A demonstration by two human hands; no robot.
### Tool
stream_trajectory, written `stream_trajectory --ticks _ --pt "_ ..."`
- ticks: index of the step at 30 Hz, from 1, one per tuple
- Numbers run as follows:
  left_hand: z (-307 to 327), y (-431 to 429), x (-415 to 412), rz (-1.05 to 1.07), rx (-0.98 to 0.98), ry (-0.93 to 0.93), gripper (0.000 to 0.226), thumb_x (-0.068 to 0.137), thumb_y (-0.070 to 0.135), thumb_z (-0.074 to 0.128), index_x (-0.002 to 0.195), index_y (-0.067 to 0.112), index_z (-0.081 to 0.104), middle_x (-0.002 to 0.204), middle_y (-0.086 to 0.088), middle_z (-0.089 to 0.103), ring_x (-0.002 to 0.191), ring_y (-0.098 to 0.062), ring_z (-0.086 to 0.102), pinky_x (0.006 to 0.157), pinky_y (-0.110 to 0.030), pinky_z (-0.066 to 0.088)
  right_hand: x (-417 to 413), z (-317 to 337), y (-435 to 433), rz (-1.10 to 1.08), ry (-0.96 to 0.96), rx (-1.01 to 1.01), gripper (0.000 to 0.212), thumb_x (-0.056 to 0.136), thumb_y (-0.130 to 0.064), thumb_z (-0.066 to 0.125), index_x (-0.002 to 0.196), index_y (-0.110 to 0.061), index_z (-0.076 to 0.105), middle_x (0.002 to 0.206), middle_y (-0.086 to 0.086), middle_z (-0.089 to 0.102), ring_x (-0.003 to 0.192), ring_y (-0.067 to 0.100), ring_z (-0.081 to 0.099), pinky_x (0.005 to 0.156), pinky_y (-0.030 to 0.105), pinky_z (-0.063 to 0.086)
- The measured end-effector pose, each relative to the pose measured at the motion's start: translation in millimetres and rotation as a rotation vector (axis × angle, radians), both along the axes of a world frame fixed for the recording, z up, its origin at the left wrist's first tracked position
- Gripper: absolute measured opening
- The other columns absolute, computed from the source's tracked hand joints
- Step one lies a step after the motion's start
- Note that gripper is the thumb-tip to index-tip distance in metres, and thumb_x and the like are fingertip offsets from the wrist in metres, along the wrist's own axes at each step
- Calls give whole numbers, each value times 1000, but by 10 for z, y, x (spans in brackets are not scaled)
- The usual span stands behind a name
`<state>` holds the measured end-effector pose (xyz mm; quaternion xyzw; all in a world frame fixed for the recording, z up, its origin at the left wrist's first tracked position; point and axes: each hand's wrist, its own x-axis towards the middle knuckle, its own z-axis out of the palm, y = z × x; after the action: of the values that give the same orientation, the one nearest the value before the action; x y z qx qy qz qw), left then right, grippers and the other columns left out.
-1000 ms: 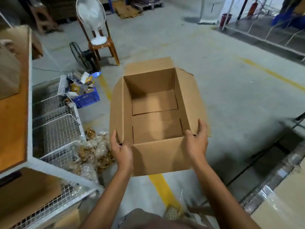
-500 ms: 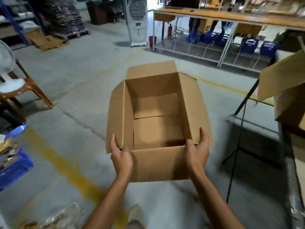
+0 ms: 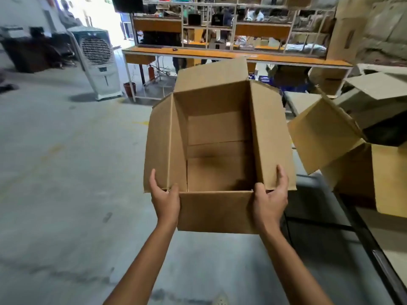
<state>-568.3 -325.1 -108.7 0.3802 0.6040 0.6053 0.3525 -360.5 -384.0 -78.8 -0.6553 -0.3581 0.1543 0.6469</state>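
An empty brown cardboard box [image 3: 218, 212] with its four top flaps spread open is held in the air in front of me, above the concrete floor. My left hand [image 3: 165, 200] grips its near left corner, thumb over the rim and fingers along the left flap. My right hand [image 3: 269, 200] grips the near right corner the same way, fingers up the right flap. The box's inside shows only its folded bottom flaps.
Other open cardboard boxes [image 3: 352, 164] stand close on the right beside a dark metal frame [image 3: 361, 236]. A white air cooler [image 3: 97, 62] stands far left. A long orange-topped workbench [image 3: 220, 54] with shelving crosses the back. Grey floor stretches to the left.
I have turned to the right while carrying the box: the fan chair and blue crate have left view, and the workbench and boxes on the right have come closer. Both grips are unchanged.
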Motion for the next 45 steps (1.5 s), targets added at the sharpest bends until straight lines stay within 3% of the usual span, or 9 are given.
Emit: stream_trajectory --ticks 4,9,16,22,27,32,36,41,45 --pt "192 905 408 -74 76 22 70 92 4 62 152 26 34 130 10 46 81 31 47 62 5 36 354 151 694 -67 16 52 69 91 -4 60 153 -22 36 115 -31 43 81 -23 54 62 -3 39" --pt "573 1850 1007 -140 159 51 69 93 6 62 153 26 33 154 1 40 134 -16 42 93 -25 40 856 497 1463 -141 -3 131 69 93 -3 60 154 -23 32 142 -12 36 98 -34 40 68 -7 38" --pt "1015 2941 1840 -237 345 2 71 91 5 62 152 25 33 156 5 38 139 -11 36 83 8 30 1583 991 2264 -245 -74 209 72 93 -4 58 154 -27 28 147 -14 36 103 -31 42 78 -5 37" --pt "1368 3850 2605 -390 457 -67 72 89 0 62 152 19 34 156 3 39 143 -10 33 118 -29 29 2119 1308 2878 -392 -156 311 72 92 -2 59 153 -26 30 151 -6 36 104 -24 48 78 2 47" --pt "1659 4620 3289 -534 545 -109 72 89 5 63 153 23 33 155 5 38 140 -3 34 114 -21 28 2517 1561 3406 -554 -165 397 73 91 2 59 154 -23 31 155 -4 36 140 11 38 113 44 42" --pt "2029 5308 3973 -762 619 -150 75 89 8 61 154 26 29 157 5 36 143 -9 33 118 -30 31 2911 1811 3835 -769 -248 466 71 90 0 63 152 -21 36 151 -5 41 108 -28 45 81 -2 42" --pt "2369 5640 4550 -895 701 -191 78 81 13 55 154 24 29 155 -5 39 132 -7 44 88 0 37 3220 2050 4029 -892 -270 484 73 90 -5 64 152 -30 35 154 -12 39 137 5 40 110 26 40" --pt "2626 5672 5301 -1046 716 -279 78 81 16 56 155 22 29 156 -2 37 142 -18 37 116 -43 36 3677 2323 4001 -1024 -360 511 72 89 -5 64 152 -27 36 152 -11 41 134 0 38 107 11 38" --pt "2733 5541 5930 -1132 742 -341 76 83 17 56 154 24 30 156 2 38 142 -16 38 112 -21 38 4015 2482 3813 -1104 -412 521 72 86 -10 65 150 -27 38 151 -5 45 139 12 41 115 25 37"
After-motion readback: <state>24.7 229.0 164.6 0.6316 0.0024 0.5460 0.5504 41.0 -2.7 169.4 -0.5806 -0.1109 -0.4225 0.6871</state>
